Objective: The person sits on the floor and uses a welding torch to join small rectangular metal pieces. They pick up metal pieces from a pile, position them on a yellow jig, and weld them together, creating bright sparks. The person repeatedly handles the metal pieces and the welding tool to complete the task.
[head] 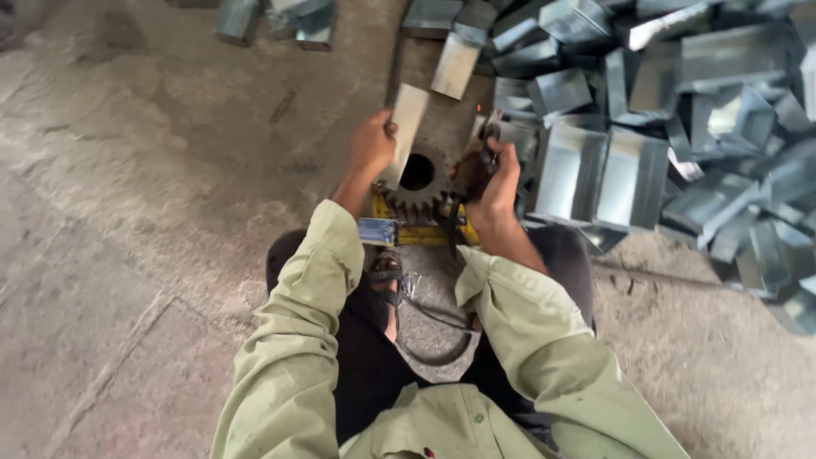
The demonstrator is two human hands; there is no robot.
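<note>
- I see the flat metal strip (406, 127), pale and dull grey, standing tilted over the toothed gear wheel (416, 183), its lower end just at the gear's rim.
- My left hand (371, 144) has its fingers closed round the strip's left edge.
- My right hand (497, 174) is clenched on a dark tool handle (476, 166); the working end is too blurred for me to tell.
- The gear lies on a yellow bar (425, 234) between my knees, with a small blue block (378, 231) at its left end.
- To the right, a crowded heap of folded sheet-metal boxes (629, 174) presses close against my right hand.
- To the left, the concrete floor (153, 212) offers wide room.
</note>
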